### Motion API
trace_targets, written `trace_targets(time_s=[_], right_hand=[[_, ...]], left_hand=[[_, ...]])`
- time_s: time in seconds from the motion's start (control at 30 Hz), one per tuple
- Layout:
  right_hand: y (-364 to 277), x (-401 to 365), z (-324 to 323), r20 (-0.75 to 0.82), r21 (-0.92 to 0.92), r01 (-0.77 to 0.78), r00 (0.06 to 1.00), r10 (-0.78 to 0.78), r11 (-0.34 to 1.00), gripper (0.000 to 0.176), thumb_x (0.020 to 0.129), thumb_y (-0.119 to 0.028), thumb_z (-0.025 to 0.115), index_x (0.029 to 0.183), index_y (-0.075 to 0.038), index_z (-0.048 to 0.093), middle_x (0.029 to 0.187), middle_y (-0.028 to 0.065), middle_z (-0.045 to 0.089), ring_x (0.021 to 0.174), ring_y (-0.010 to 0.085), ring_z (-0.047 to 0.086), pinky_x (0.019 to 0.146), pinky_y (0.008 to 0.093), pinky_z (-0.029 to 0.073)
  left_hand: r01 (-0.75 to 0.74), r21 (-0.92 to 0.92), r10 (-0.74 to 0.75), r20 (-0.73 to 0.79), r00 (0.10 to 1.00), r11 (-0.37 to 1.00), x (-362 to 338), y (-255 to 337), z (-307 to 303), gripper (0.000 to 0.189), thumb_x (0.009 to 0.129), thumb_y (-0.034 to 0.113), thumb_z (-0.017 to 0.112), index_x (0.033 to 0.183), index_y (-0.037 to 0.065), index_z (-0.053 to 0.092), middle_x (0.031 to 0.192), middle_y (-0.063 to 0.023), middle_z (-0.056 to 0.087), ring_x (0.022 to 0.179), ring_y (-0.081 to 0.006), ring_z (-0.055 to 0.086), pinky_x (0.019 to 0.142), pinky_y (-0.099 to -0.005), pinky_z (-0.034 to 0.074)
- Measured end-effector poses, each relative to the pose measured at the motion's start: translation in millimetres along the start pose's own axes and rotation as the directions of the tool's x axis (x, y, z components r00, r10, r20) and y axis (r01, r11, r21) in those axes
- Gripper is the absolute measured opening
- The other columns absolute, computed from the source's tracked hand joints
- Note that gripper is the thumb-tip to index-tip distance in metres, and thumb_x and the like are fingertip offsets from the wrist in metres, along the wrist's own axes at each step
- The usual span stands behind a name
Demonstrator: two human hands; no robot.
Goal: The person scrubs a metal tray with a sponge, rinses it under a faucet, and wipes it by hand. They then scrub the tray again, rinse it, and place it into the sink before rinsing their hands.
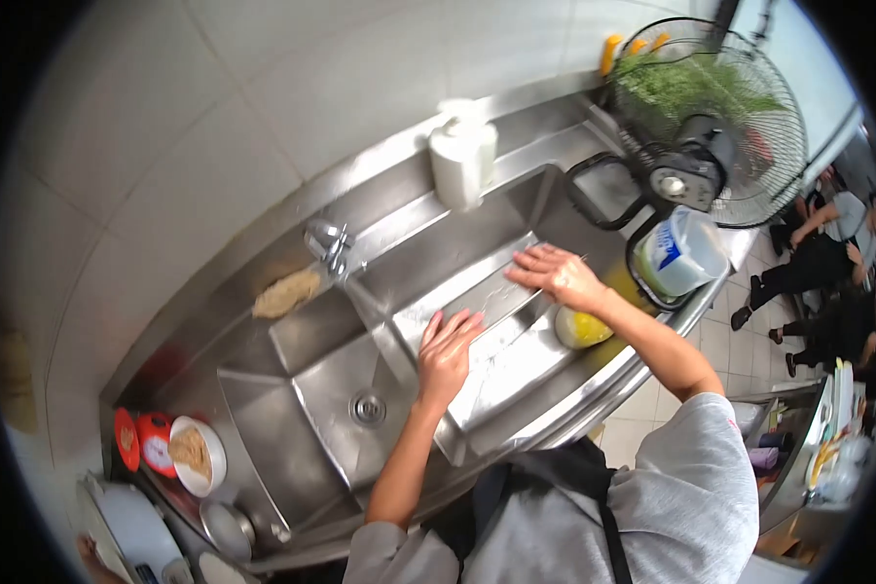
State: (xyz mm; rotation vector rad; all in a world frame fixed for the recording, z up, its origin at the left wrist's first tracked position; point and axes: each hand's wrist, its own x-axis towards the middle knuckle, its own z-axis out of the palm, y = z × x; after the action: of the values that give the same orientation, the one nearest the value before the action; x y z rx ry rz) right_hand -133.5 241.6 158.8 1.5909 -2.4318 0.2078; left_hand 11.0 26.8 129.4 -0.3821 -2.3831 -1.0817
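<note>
My left hand (pixel 445 360) lies fingers outstretched over the near-left part of a wet, shiny steel tray (pixel 501 360) in the right-hand sink basin. My right hand (pixel 560 277) reaches across the tray's far-right side, its fingers extended and a little apart. Neither hand grips anything. Just below my right wrist sits a round container with yellow in it (pixel 584 328), partly hidden by my forearm. The steel sink (pixel 428 226) surrounds the tray.
A tap (pixel 331 245) and white pump bottles (pixel 457 161) stand along the back. A drain (pixel 367 409) shows in the left basin. On the right are a fan (pixel 691 180) and a plastic tub (pixel 679 253); at left, a red scale (pixel 154 445) and a bowl (pixel 204 455). People stand far right.
</note>
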Motion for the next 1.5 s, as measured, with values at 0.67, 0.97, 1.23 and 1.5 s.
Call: trace_targets(time_s=[0.67,0.97,1.23,1.5], right_hand=[[-43.2,-43.0,-125.8,-0.491,-0.151,-0.123,0.87,0.033,0.981,0.031,0.073,-0.018,0.056,0.104,-0.016,0.056,0.108,0.0039,0.058,0.095,0.0224,0.058,0.078,0.0343,0.049],[-20.6,-53.6,-164.7,-0.659,-0.071,-0.07,0.752,0.006,0.995,0.033,0.068,-0.014,0.058,0.101,-0.013,0.057,0.105,0.0024,0.06,0.09,0.021,0.06,0.076,0.0326,0.049],[0.6,-45.5,-181.4,-0.794,0.055,0.072,0.608,0.0,0.996,0.036,0.062,-0.008,0.06,0.098,-0.012,0.06,0.102,0.0036,0.062,0.087,0.0215,0.061,0.076,0.0324,0.049],[8.2,-9.8,-155.8,-0.849,-0.001,0.217,0.516,-0.116,0.976,0.034,0.063,-0.01,0.062,0.096,-0.013,0.064,0.1,0.0061,0.062,0.088,0.0221,0.061,0.076,0.0332,0.05]], left_hand=[[0.61,-0.294,-0.634,0.014,0.773,0.736,-108.3,-23.9,0.4,0.061,0.077,0.014,0.061,0.127,-0.004,0.029,0.126,-0.0218,0.039,0.117,-0.0274,0.038,0.09,-0.0347,0.036],[0.56,-0.596,-0.809,-0.313,0.498,0.575,-127.0,-45.1,38.3,0.07,0.084,0.02,0.056,0.136,0.013,0.009,0.126,-0.0147,0.04,0.103,-0.0244,0.047,0.086,-0.0363,0.037],[0.701,-0.691,-0.926,0.125,0.357,0.177,-94.8,-15.5,44.4,0.075,0.088,0.029,0.049,0.137,0.021,-0.007,0.135,-0.0105,0.029,0.103,-0.0274,0.048,0.081,-0.0404,0.04],[0.597,-0.722,-0.904,-0.091,0.419,0.349,-101.7,-76.7,-8.6,0.05,0.087,0.033,0.046,0.131,0.018,0.028,0.131,-0.0073,0.032,0.113,-0.0277,0.039,0.085,-0.0402,0.038]])
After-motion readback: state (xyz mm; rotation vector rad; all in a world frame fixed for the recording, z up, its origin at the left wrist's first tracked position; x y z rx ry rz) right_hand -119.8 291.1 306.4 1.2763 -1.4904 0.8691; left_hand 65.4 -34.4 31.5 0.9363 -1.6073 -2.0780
